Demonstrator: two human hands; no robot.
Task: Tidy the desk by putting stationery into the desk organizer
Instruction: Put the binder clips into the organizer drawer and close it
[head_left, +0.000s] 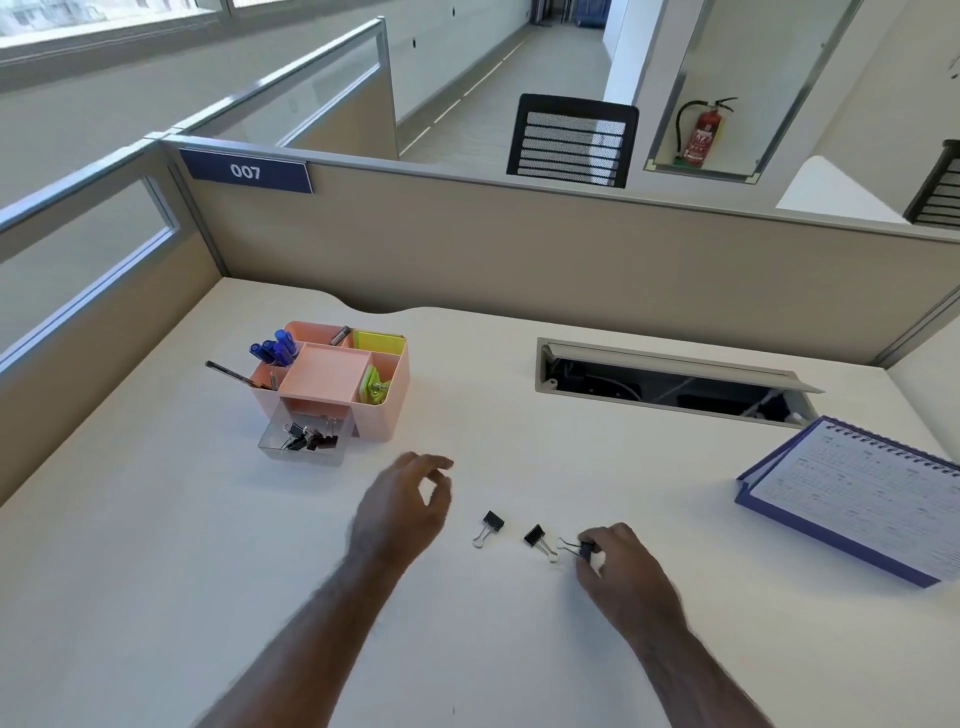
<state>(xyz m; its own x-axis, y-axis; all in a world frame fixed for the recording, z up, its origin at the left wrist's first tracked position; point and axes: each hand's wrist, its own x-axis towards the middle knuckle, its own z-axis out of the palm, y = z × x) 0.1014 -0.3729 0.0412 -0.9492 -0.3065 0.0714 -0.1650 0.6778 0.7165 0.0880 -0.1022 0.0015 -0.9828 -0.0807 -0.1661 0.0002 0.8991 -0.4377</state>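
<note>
The right hand (623, 566) rests low on the surface (519, 649), its grip pinching a binder clip (584, 549). The left hand (402, 512) hovers with its grip spread, two more clips (492, 521) lying between the hands.

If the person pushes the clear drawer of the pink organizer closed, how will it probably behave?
The clear drawer looks like thin plastic, so it is probably light and should slide easily. The binder clips lie loose inside it and may shift or rattle. The pink organizer stands free on the desk, so it might slide back unless held.
</note>
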